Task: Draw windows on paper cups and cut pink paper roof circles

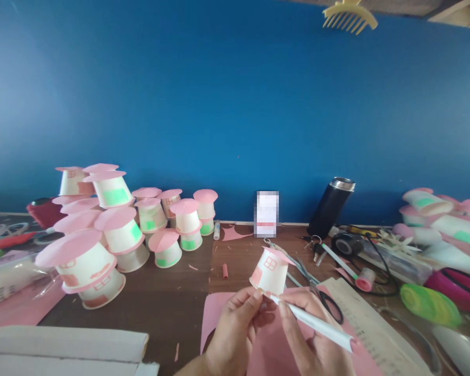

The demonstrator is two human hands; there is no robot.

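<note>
My right hand [313, 334] grips a white marker [317, 324] with a pink end, its tip pointing left toward my left hand. The fingers of my left hand [235, 324] are pinched together at the marker's tip; what they hold is too small and covered to make out. Just beyond both hands stands a white paper cup [272, 271] with a pink disc on top and a window drawn on its side. Pink paper [276, 350] lies under my hands. A small pink cap [225, 270] rests on the table farther off.
Similar cups with pink tops [115, 224] are stacked at left, and more [446, 219] lie at right. Scissors [329, 305], a ruler [360, 318], a black flask [331, 206] and a green-yellow object [429, 305] are to the right. A cardboard piece [66, 342] lies front left.
</note>
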